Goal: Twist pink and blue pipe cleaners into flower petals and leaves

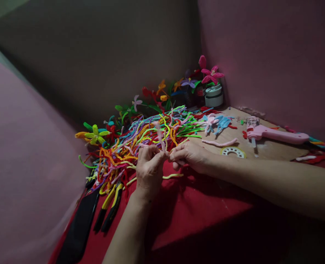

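Apparently some work stands finished: reading from the left, with the hands as my dial's centre, I see a flat black slab [78, 227] at eight o'clock, cut off by the frame, then a complete-looking yellow fuzzy flower [95, 135] near ten. Yellow-and-black-handled pliers [113, 211] lie at eight, jaws buried in a heap of multicoloured fuzzy stems [148, 134], much of it apparently unused. My left hand [149, 167] pinches a pale pink fuzzy strip [160, 137] at centre, which I judge only partly worked; its upper end blurs toward twelve. My right hand [188, 156] has its fingertips pinched narrow on the strip's base, where fingers hide the join. Another finished-looking bloom, a bright pink fuzzy flower [212, 75], stands at one; my right forearm overlaps a white, holed tape reel [231, 149] toward three.
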A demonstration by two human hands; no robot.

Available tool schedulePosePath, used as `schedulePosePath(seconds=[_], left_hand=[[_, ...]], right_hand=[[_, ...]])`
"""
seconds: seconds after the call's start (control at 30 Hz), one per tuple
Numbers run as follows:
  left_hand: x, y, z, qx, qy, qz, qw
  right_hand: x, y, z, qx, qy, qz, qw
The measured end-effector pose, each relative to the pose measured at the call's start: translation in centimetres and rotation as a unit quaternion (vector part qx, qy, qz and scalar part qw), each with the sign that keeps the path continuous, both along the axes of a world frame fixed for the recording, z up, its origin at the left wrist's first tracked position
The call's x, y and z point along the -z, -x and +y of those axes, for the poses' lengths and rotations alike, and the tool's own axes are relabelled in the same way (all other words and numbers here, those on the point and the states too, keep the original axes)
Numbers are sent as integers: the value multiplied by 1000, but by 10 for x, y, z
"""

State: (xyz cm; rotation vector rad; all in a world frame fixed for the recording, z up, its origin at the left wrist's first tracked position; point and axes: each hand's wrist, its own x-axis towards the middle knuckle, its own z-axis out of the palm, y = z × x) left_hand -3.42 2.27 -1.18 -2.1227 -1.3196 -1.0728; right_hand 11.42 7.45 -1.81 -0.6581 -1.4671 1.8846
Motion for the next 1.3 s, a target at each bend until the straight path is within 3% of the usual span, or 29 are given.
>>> schedulePosePath(seconds=[0.13, 0.27, 0.37, 0.43, 0.5, 0.63, 0.7, 0.73, 0.77, 0.8, 0.87, 0.93, 1.0, 1.07, 1.13, 1.23, 1.3], left_hand=[[-15, -1, -10, -11, 38, 170, 985], [-20, -13, -21, -110, 133, 239, 956], [-22, -19, -23, -158, 237, 144, 948], [-26, -18, -19, -131, 351, -22, 927], [-30, -12, -15, -57, 476, -218, 850], [-35, 1, -14, 72, 600, -488, 629], [-33, 2, -17, 113, 611, -559, 549], [-32, 1, -19, 125, 610, -574, 531], [-30, -1, -21, 127, 597, -577, 542], [-29, -2, -24, 118, 566, -570, 583], [-27, -4, -28, 83, 446, -523, 722], [-26, -5, -32, 53, 292, -411, 862], [-26, -4, -35, 56, 191, -254, 946], [-27, -2, -37, 72, 148, -117, 979], [-30, -1, -39, 72, 134, -41, 988], [-39, -4, -42, 36, 168, -20, 985], [-46, -7, -42, 14, 240, -66, 968]], right_hand=[[-2, -3, 1, -34, -34, -20, 999], [-3, -5, 1, -48, -106, -81, 990], [-1, -5, -4, -7, -254, -136, 957], [1, -6, -8, 55, -388, -161, 906], [3, -7, -12, 114, -492, -165, 847], [6, -8, -17, 151, -614, -133, 763], [5, -9, -18, 157, -629, -105, 754], [4, -9, -17, 159, -610, -91, 771], [3, -9, -17, 155, -571, -76, 802], [0, -9, -16, 141, -516, -63, 843], [-5, -9, -14, 88, -380, -40, 920], [-9, -10, -13, 26, -262, -21, 964], [-12, -11, -12, -27, -195, -2, 981], [-13, -11, -12, -66, -164, 9, 984], [-13, -12, -12, -82, -153, 11, 985], [-13, -12, -16, -72, -162, 0, 984], [-13, -11, -19, -58, -193, -12, 979]])
